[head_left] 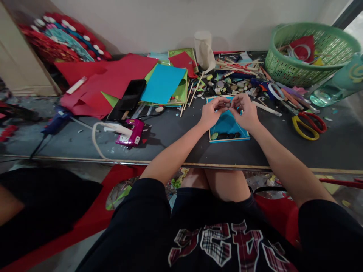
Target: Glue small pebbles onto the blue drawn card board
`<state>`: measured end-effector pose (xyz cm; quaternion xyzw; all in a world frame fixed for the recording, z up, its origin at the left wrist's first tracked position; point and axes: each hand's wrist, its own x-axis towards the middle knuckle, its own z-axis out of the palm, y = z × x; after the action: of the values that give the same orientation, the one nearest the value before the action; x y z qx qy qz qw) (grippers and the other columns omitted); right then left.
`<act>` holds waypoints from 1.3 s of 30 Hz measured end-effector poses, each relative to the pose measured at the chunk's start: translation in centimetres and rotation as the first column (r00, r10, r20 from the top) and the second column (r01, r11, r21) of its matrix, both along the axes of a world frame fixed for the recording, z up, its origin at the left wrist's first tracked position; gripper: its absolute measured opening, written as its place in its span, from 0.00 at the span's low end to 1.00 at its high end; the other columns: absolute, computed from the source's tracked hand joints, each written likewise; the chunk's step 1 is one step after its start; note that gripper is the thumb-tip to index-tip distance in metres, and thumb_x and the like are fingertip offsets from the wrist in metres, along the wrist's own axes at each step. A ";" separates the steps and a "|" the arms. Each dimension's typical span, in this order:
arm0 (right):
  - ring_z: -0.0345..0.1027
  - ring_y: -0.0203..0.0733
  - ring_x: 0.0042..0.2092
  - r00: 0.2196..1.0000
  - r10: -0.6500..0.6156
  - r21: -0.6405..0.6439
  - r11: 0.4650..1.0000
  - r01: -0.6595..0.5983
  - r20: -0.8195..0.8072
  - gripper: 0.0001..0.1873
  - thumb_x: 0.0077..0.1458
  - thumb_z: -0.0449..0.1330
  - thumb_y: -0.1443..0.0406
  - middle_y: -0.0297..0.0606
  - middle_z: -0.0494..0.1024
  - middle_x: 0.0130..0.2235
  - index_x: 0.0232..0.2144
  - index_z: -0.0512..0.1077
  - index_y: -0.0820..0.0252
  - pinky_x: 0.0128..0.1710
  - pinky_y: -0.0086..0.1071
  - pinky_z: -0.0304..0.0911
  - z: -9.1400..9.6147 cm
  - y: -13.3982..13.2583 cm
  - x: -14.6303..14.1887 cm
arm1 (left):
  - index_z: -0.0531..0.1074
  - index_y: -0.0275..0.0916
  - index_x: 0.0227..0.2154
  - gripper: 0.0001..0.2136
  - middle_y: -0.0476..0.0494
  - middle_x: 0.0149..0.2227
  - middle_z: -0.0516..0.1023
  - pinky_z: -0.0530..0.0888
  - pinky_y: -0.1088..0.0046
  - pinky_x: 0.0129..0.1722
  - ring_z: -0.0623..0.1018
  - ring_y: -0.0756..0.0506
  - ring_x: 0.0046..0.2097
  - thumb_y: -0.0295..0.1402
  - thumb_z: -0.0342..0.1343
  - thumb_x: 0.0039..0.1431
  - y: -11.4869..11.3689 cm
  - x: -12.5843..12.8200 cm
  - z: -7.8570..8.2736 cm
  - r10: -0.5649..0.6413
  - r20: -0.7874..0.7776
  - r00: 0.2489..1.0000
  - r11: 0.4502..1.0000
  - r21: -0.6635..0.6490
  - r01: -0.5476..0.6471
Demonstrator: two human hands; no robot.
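- Lying on a dark grey table (181, 149), a bright blue paper panel edged with pale wooden sticks (227, 124) carries a row of black stones (228, 135) and one oval green pebble (214, 136) along its near edge.
- Well left of the panel sits a glossy purple power block (135, 131) with a white plug in it.
- Right of the panel lie scissors with red and yellow handles (308, 126).
- Over the panel's far part, the left hand (212, 112) pinches a small brownish-grey pebble (227, 105); the right hand (246, 112) has its fingertips drawn narrow right beside it, though whether they share the grip I cannot tell.
- Farther back, left of the panel, a black phone (134, 92) lies beside a blue paper sheet (163, 84).
- Just beyond the panel spreads a heap of mixed pebbles (222, 86).
- Beyond the panel to the right stands a round green plastic basket (295, 71); behind the panel, slightly left, an off-white upright roll (203, 49).
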<state>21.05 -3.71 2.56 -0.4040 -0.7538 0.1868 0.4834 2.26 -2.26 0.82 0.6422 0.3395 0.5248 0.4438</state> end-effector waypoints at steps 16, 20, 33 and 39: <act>0.67 0.38 0.31 0.993 -0.108 0.023 0.994 0.109 -0.042 0.17 0.60 0.68 0.51 0.33 0.77 0.38 0.43 0.69 0.51 0.31 0.38 0.66 0.1 -0.3 -0.4 | 0.80 0.40 0.46 0.11 0.44 0.46 0.88 0.83 0.65 0.56 0.86 0.46 0.48 0.28 0.65 0.60 -0.2 0.1 0.2 0.037 0.000 0.999 0.998 0.042 -0.037; 0.68 0.38 0.32 0.997 -0.067 0.020 0.997 0.068 -0.049 0.20 0.61 0.68 0.46 0.34 0.76 0.37 0.45 0.70 0.50 0.31 0.38 0.67 0.0 0.0 -0.2 | 0.80 0.41 0.46 0.11 0.45 0.47 0.88 0.83 0.64 0.57 0.86 0.45 0.49 0.29 0.65 0.60 -0.2 0.0 0.3 0.020 -0.001 1.000 0.999 0.036 -0.020; 0.68 0.38 0.33 1.000 -0.016 0.077 0.997 0.018 -0.021 0.13 0.64 0.66 0.56 0.35 0.74 0.39 0.45 0.67 0.50 0.31 0.36 0.68 -0.2 0.2 0.0 | 0.78 0.40 0.49 0.12 0.44 0.49 0.87 0.83 0.64 0.59 0.86 0.46 0.50 0.26 0.62 0.64 -0.1 0.0 0.0 0.050 -0.093 0.994 0.995 0.091 -0.042; 0.69 0.39 0.34 1.000 -0.010 0.098 0.995 0.011 -0.015 0.13 0.63 0.65 0.62 0.34 0.74 0.38 0.47 0.66 0.50 0.31 0.37 0.68 -0.3 0.3 0.0 | 0.78 0.39 0.50 0.12 0.43 0.49 0.88 0.83 0.65 0.58 0.87 0.47 0.50 0.25 0.61 0.65 0.0 -0.1 -0.1 0.049 -0.099 0.994 0.994 0.107 -0.038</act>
<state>21.03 -3.45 2.25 -0.3825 -0.7564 0.1499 0.5091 2.20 -2.29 0.76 0.6828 0.3476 0.5181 0.3800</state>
